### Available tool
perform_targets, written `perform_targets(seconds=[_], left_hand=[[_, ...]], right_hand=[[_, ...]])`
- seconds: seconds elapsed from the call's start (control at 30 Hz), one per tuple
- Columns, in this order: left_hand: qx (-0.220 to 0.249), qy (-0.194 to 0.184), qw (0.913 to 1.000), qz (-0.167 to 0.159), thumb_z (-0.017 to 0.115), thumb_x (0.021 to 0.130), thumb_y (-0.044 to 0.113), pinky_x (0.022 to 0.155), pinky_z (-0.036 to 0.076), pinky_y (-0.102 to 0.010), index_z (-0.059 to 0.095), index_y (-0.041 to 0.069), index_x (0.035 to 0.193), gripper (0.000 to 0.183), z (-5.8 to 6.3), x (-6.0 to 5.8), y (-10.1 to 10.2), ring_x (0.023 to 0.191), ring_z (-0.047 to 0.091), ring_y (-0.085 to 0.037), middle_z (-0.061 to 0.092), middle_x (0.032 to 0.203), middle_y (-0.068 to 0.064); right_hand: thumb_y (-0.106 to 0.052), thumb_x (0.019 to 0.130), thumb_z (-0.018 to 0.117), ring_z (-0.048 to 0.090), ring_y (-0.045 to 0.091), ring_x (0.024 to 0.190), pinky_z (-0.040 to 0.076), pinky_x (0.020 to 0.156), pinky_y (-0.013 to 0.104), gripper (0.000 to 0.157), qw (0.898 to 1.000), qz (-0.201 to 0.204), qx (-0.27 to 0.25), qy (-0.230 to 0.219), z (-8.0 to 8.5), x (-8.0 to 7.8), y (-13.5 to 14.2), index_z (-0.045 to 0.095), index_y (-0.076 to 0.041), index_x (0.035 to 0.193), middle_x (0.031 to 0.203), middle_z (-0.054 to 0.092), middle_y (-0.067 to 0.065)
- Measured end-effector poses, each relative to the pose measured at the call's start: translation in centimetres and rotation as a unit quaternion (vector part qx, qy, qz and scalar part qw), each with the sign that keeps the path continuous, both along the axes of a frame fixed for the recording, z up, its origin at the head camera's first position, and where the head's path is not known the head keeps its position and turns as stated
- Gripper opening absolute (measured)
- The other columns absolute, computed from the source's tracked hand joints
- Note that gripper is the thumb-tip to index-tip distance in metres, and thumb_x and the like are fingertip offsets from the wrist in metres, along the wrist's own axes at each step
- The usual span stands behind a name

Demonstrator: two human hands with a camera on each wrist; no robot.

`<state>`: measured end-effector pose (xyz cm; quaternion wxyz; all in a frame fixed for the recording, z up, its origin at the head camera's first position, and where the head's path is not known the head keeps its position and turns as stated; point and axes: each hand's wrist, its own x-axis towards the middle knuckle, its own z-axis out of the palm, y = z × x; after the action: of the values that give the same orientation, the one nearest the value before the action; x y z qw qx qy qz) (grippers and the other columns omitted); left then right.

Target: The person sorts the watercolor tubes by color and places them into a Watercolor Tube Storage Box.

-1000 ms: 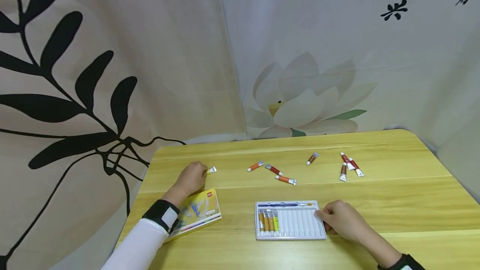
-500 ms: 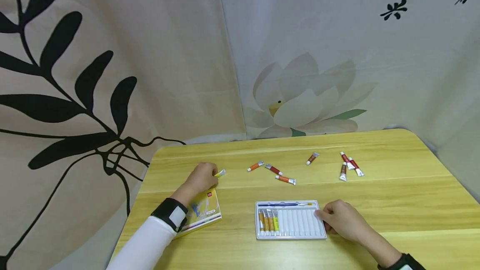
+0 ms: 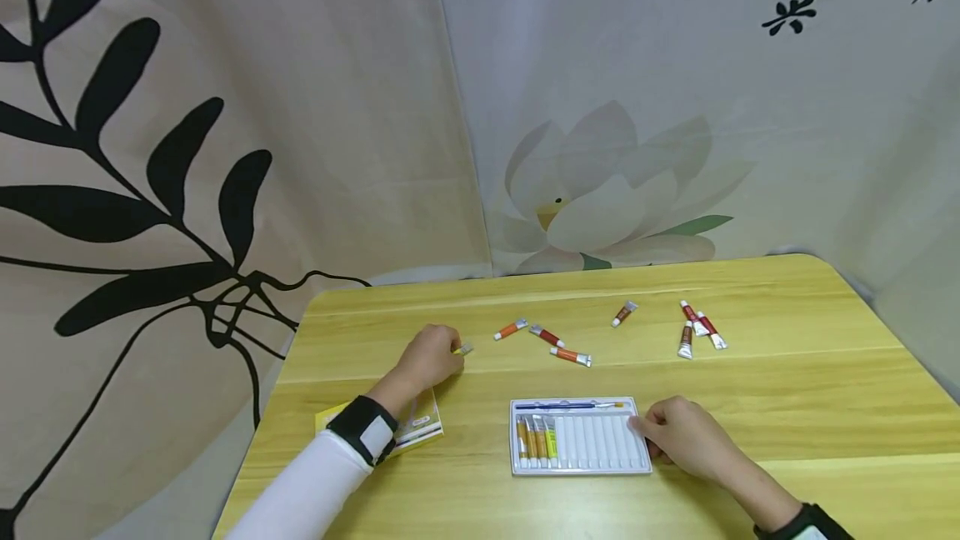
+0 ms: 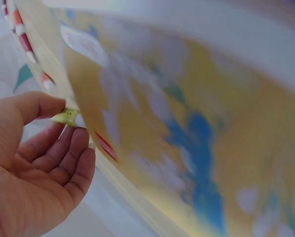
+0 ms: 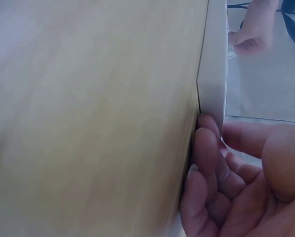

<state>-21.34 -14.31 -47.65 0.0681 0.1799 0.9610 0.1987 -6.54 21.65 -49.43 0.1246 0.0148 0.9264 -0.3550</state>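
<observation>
Between thumb and fingers, my left hand (image 3: pixel 432 355) pinches a small yellow paint tube (image 4: pixel 67 117) with a white cap. In the head view only the tube's silver end shows past the fingers. That hand is over the table just beyond a yellow box (image 3: pixel 420 423), which the forearm partly covers. My right hand (image 3: pixel 686 436) grips the right edge of a white plastic tray (image 3: pixel 592 448), thumb on top and fingers at the side. Several yellow and ochre tubes (image 3: pixel 536 442) fill the tray's left slots, and a blue paintbrush (image 3: pixel 558 406) lies along its top groove.
Orange and red tubes (image 3: pixel 573 356) lie loose beyond the tray. A brown tube (image 3: pixel 624 313) is further back, and a cluster of dark red and brown tubes (image 3: pixel 697 325) is at the right. A printed curtain (image 3: pixel 375 107) hangs behind the wooden table (image 3: pixel 825 407).
My left hand has moved right with the yellow paint tube, across the far side of the box. My right hand stays at the tray's edge.
</observation>
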Motion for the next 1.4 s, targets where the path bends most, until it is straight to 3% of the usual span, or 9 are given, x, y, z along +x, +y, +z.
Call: perform_targets(seconds=[0.23, 0.43, 0.6, 1.03, 1.23, 1.4], left_hand=[[0.106, 0.01, 0.994, 0.025, 0.067, 0.078, 0.013, 0.042, 0.028, -0.022, 0.061, 0.007, 0.07, 0.011, 1.6, 2.4, 2.2, 0.045, 0.036, -0.008, 0.042, 0.057, 0.003], [0.174, -0.045, 0.9834, 0.021, 0.065, 0.079, 0.013, 0.038, 0.031, -0.021, 0.064, 0.008, 0.072, 0.008, 2.7, 5.2, 4.3, 0.041, 0.04, -0.007, 0.051, 0.053, 0.004], [0.194, -0.083, 0.9772, 0.025, 0.064, 0.079, 0.016, 0.035, 0.027, -0.021, 0.059, 0.013, 0.06, 0.02, 3.1, 7.2, 6.1, 0.038, 0.039, -0.007, 0.047, 0.047, 0.006], [0.19, -0.132, 0.9727, 0.017, 0.064, 0.074, 0.015, 0.029, 0.019, -0.018, 0.04, 0.017, 0.041, 0.041, 1.9, 10.6, 9.2, 0.029, 0.031, -0.002, 0.03, 0.036, 0.011], [0.159, -0.123, 0.9795, 0.004, 0.063, 0.068, 0.012, 0.03, 0.012, -0.018, 0.036, 0.019, 0.039, 0.04, 1.0, 11.3, 10.3, 0.03, 0.023, -0.001, 0.025, 0.035, 0.013], [0.093, -0.096, 0.991, 0.004, 0.068, 0.067, 0.022, 0.03, 0.012, -0.019, 0.036, 0.02, 0.038, 0.043, 0.7, 11.7, 11.1, 0.029, 0.022, -0.001, 0.024, 0.035, 0.013]], right_hand=[[-0.027, 0.091, 0.06, 0.047, 0.011, 0.046, 0.034, 0.041, 0.023, 0.032, 1.0, 0.005, -0.004, 0.001, 0.2, 0.0, 0.1, 0.059, -0.015, 0.061, 0.052, 0.056, -0.003], [-0.026, 0.091, 0.06, 0.047, 0.011, 0.046, 0.036, 0.041, 0.023, 0.031, 1.0, 0.002, -0.001, -0.003, 0.2, 0.0, 0.2, 0.06, -0.015, 0.062, 0.052, 0.056, -0.003], [-0.027, 0.091, 0.06, 0.046, 0.011, 0.045, 0.034, 0.041, 0.023, 0.032, 1.0, 0.005, 0.001, -0.003, 0.2, 0.0, 0.2, 0.059, -0.015, 0.061, 0.052, 0.056, -0.003], [-0.029, 0.091, 0.06, 0.045, 0.01, 0.044, 0.031, 0.04, 0.022, 0.033, 1.0, 0.007, 0.0, -0.001, 0.1, 0.1, 0.1, 0.058, -0.016, 0.06, 0.05, 0.055, -0.003], [-0.029, 0.091, 0.059, 0.043, 0.009, 0.043, 0.029, 0.04, 0.021, 0.034, 1.0, 0.01, -0.004, -0.001, 0.2, 0.0, 0.1, 0.059, -0.016, 0.06, 0.05, 0.055, -0.003], [-0.028, 0.091, 0.059, 0.043, 0.009, 0.043, 0.028, 0.04, 0.021, 0.034, 1.0, 0.008, -0.004, -0.001, 0.2, 0.0, 0.1, 0.059, -0.016, 0.06, 0.05, 0.055, -0.003]])
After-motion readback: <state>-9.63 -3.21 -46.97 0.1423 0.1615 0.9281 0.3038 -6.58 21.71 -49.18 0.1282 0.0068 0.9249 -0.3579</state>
